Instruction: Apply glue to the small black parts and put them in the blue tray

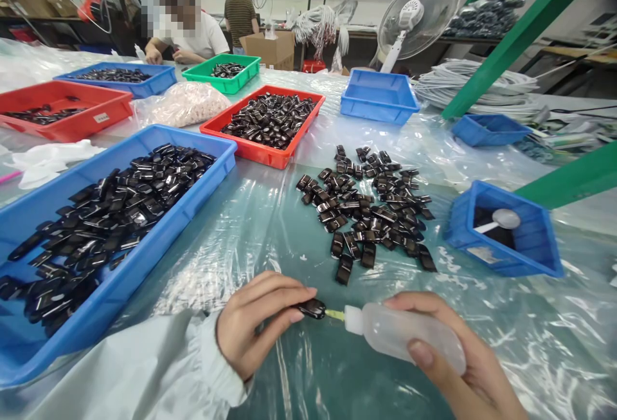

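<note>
Between its thumb and fingertips, my left hand [265,317] pinches a small glossy black piece [313,308]. My right hand [457,349] is wrapped round a translucent squeeze bottle [412,336] lying nearly level. The bottle's thin yellowish nozzle [336,314] points left, its tip at the right end of the black piece. Beyond the hands, a loose pile of similar black pieces [369,214] lies on the plastic-covered green table [270,214].
A long blue tray [159,233] of black pieces stands left, a red tray [284,157] behind it. At right are a small blue bin [506,259] with a spoon [506,219] and a green post [520,34]. A person [193,34] sits across the table.
</note>
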`<state>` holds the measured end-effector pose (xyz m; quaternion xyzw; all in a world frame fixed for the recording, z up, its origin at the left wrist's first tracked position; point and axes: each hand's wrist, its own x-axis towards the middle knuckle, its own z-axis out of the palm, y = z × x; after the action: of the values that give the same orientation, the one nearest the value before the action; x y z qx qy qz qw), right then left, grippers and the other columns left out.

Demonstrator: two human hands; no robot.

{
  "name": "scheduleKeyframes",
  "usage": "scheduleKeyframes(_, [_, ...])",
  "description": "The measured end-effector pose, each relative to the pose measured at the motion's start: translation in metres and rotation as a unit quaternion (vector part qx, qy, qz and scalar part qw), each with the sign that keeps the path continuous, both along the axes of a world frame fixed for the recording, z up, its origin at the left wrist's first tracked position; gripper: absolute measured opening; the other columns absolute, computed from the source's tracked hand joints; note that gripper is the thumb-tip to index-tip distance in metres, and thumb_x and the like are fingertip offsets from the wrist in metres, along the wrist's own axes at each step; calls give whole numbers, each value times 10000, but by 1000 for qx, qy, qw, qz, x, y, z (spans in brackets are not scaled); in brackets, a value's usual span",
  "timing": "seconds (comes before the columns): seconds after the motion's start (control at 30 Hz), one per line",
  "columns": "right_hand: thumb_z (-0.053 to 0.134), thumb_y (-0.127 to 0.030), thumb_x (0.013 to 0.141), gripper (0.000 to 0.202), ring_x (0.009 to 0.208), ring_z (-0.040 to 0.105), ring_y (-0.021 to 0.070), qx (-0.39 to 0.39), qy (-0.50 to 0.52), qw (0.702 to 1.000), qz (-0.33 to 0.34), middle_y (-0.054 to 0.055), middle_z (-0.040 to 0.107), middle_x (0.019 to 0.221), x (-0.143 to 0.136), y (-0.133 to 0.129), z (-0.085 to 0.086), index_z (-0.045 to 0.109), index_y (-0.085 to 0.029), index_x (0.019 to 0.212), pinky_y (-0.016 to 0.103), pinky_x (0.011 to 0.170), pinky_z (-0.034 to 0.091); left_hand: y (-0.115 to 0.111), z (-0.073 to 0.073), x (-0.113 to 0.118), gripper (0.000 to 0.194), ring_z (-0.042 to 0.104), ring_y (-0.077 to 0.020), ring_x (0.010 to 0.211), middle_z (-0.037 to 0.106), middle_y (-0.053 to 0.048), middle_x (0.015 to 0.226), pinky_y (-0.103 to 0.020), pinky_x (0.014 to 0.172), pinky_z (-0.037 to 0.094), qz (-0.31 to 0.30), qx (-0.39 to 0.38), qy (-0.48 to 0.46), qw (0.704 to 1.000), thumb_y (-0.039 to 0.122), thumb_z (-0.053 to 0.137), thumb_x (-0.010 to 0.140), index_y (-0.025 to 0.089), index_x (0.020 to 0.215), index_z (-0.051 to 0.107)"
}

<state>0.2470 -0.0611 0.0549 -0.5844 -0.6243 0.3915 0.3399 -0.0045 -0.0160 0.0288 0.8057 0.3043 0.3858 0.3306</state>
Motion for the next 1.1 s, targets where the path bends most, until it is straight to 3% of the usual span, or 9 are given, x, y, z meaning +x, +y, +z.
scheduleKeyframes(0.17, [507, -497, 831, 229, 606, 664, 228, 5, -4, 1000, -22, 37, 685, 751, -1, -1, 6, 624, -321, 921, 257, 366, 472, 0, 4, 1, 294, 562, -220, 940, 631, -119, 1034, -372, 795, 477, -7, 11, -10, 1000, 84, 509, 897, 171, 1168, 581])
scheduleKeyframes(0.37, [563, -527, 779, 230, 602, 647, 218, 7, 16, 995, -95, 22, 688, 761, -9, -5, 10, 659, -331, 855, 250, 362, 455, -2, 4, 2, 272, 551, -214, 948, 619, -114, 1031, -363, 799, 465, -4, 18, -29, 999, 88, 509, 899, 154, 1149, 591])
scheduleKeyframes(0.57, [537, -490, 814, 202, 624, 667, 216, 38, -29, 998, -44, 12, 701, 784, -4, -3, 8, 644, -339, 895, 239, 370, 479, -2, 4, 1, 284, 544, -209, 937, 618, -107, 1026, -357, 800, 454, -2, 20, -25, 999, 63, 531, 881, 155, 1145, 584])
scheduleKeyframes(0.87, [504, -434, 861, 158, 549, 650, 170, 50, -37, 998, -20, -11, 690, 787, -1, -3, 4, 588, -365, 975, 213, 375, 493, -3, 6, 1, 309, 535, -199, 924, 607, -99, 1023, -331, 789, 450, -3, 17, -34, 999, 29, 557, 852, 142, 1138, 582])
scheduleKeyframes(1.1, [421, -474, 893, 218, 621, 651, 190, -13, -37, 999, 21, 15, 662, 801, 3, -5, 6, 562, -330, 975, 228, 417, 484, -3, 4, 1, 303, 536, -192, 925, 603, -98, 1021, -318, 789, 448, -13, 34, -32, 999, 5, 523, 855, 131, 1124, 585])
